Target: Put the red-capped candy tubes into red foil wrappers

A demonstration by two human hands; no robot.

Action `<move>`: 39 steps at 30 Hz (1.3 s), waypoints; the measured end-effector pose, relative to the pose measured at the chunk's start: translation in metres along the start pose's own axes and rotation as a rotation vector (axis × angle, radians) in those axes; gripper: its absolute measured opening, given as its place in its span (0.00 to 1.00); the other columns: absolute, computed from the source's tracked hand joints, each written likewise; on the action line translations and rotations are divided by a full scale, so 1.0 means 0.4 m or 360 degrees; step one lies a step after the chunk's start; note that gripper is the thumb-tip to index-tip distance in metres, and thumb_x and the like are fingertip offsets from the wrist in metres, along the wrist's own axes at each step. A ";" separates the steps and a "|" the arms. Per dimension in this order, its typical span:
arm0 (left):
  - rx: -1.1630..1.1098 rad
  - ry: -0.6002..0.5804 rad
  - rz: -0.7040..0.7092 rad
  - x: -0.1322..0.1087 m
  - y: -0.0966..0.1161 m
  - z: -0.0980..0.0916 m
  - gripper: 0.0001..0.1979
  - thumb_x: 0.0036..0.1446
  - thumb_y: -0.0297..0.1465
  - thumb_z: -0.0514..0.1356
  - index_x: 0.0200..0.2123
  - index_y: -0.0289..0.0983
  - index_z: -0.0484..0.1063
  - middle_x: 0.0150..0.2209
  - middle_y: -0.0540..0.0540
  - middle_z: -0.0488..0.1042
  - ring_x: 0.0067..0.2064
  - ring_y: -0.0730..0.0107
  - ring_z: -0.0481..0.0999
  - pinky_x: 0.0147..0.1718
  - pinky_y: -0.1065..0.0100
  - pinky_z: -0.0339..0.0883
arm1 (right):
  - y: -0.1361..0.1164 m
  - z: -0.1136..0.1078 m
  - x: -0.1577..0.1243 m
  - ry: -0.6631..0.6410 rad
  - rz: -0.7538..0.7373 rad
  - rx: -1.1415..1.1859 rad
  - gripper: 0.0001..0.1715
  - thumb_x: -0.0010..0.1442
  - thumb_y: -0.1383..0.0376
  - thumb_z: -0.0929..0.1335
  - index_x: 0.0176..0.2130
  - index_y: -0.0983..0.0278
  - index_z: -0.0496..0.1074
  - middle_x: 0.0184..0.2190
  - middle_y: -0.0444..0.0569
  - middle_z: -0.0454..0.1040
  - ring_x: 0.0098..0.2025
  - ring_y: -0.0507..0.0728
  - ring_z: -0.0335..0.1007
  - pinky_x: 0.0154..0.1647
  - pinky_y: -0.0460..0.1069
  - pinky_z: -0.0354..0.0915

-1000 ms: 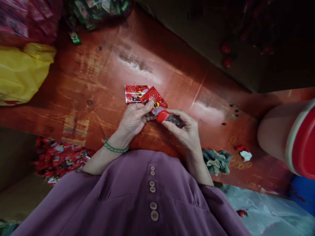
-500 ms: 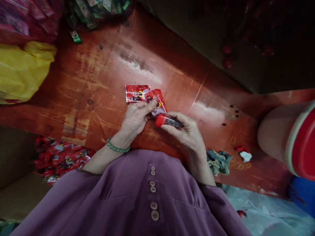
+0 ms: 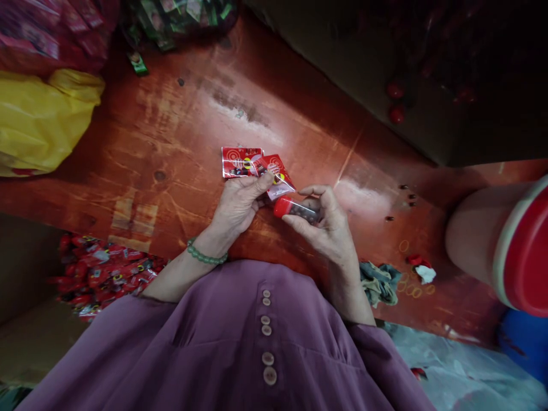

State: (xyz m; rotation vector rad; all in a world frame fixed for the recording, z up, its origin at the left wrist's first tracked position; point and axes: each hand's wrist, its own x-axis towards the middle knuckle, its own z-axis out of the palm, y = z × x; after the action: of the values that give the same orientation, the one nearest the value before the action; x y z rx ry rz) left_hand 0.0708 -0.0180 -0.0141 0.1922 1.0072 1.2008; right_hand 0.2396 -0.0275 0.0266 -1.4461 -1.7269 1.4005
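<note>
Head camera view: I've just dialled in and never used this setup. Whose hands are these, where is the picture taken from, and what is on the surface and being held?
There is no machine here: a camera on a person's head looks down over their purple buttoned shirt. Their left hand, above a green bead bracelet, pinches a small red printed sachet. Their right hand holds a small clear tube with a red cap, filled with dark beads. On the worn red wooden table a second red sachet lies flat, with a yellow plastic bag far left and a crumpled grey-green rag and loose rubber bands at right.
</note>
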 end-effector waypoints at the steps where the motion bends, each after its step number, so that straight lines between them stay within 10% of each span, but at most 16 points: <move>1: 0.0001 -0.0016 0.0004 0.000 -0.001 -0.001 0.20 0.39 0.44 0.75 0.21 0.35 0.76 0.24 0.49 0.78 0.26 0.74 0.76 0.30 0.69 0.73 | -0.001 0.000 0.002 -0.0004 -0.0001 0.0019 0.24 0.57 0.57 0.74 0.50 0.56 0.64 0.26 0.38 0.69 0.24 0.50 0.64 0.24 0.45 0.59; 26: 0.0250 -0.0379 0.0064 0.002 -0.012 0.000 0.14 0.45 0.41 0.73 0.31 0.38 0.81 0.31 0.49 0.81 0.32 0.72 0.78 0.38 0.68 0.73 | 0.037 0.013 0.034 0.0245 -0.0120 0.0139 0.20 0.59 0.60 0.73 0.50 0.58 0.73 0.42 0.44 0.79 0.41 0.53 0.77 0.45 0.51 0.74; 39: 0.0217 -0.0171 0.0113 -0.009 -0.010 0.002 0.13 0.40 0.38 0.75 0.28 0.38 0.80 0.30 0.49 0.80 0.33 0.72 0.77 0.41 0.68 0.72 | 0.046 0.062 0.028 0.0240 -0.0135 0.0241 0.20 0.60 0.56 0.72 0.50 0.57 0.69 0.45 0.46 0.76 0.45 0.55 0.74 0.51 0.54 0.71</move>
State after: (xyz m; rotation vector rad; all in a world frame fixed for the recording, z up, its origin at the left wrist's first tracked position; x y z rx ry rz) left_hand 0.0743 -0.0222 -0.0142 0.3990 0.9952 1.1739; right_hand 0.2228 -0.0283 -0.0017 -1.3446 -1.5361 1.3129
